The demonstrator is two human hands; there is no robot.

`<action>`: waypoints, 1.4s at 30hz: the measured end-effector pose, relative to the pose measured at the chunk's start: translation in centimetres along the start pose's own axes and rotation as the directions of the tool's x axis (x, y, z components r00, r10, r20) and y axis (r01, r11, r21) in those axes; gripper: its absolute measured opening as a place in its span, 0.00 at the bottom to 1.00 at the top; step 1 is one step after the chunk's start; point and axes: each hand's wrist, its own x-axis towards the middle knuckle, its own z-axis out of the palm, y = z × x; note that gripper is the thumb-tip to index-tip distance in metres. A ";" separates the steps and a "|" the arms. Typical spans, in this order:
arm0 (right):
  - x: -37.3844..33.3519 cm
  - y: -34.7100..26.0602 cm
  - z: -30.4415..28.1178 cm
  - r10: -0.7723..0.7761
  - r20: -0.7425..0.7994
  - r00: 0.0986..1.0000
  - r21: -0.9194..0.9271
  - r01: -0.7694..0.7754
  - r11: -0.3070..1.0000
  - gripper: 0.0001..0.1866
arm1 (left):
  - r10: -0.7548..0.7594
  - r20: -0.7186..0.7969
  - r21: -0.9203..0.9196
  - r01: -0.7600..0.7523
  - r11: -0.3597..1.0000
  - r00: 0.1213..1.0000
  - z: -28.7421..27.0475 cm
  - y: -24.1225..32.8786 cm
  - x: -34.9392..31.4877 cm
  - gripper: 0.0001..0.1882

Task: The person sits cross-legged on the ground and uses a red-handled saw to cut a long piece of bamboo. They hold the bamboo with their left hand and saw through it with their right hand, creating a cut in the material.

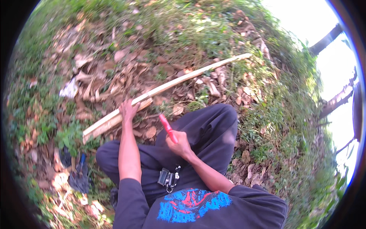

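Observation:
A long pale wooden strip [190, 75] runs slantwise from near my left knee up to the right over the leaf litter. Beneath its near end lies a shorter, wider piece of wood [110, 124]. My left hand [129, 110] is closed over the strip where the two pieces overlap, pressing them together. In my right hand [178, 142], above my lap, is a slim red stick-shaped tool [167, 126], gripped in a fist and pointing up toward the wood. Its far tip is blurred, so its exact kind cannot be made out. The tool is apart from the wood.
I sit cross-legged on ground covered in dry leaves and grass. On my lap lies a small dark rectangular item [164, 176] with beads and a ring. Left of my knee is a dark crumpled bag or cloth [79, 179] with a blue-handled tool [82, 159]. White scrap [69, 89] lies farther off.

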 end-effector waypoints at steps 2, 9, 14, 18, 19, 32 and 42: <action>2.1 -0.4 -0.8 0.116 0.027 0.993 -0.019 -0.115 0.993 0.09 | 0.003 0.051 0.013 -0.004 1.000 0.999 -0.4 1.1 0.0 0.31; 1.3 0.2 -1.2 0.065 0.016 0.998 -0.005 -0.065 0.998 0.11 | 0.066 0.023 -0.013 -0.066 0.998 0.998 -0.9 1.2 -0.3 0.31; -1.9 0.9 -0.9 0.002 0.052 0.999 0.023 -0.003 1.000 0.09 | 0.100 0.065 0.004 -0.100 0.995 0.993 -1.8 1.2 -1.0 0.43; -0.9 0.2 -1.7 -0.026 0.016 1.000 0.006 0.026 1.000 0.10 | 0.089 0.072 0.004 -0.090 0.996 0.993 -1.7 0.9 -0.5 0.45; -0.1 0.1 -1.3 -0.023 0.026 0.999 0.000 0.023 1.000 0.10 | 0.077 0.071 0.015 -0.078 0.997 0.995 -1.8 0.4 -0.7 0.45; -3.3 -0.4 -0.3 -0.010 0.021 1.000 0.043 0.009 0.999 0.07 | 0.050 0.104 0.029 -0.053 0.998 0.993 -2.0 0.4 -0.7 0.44; 3.0 0.6 0.2 0.054 0.013 0.998 -0.016 -0.053 0.998 0.12 | 0.043 0.026 -0.038 -0.042 0.998 0.999 -0.9 1.2 0.3 0.27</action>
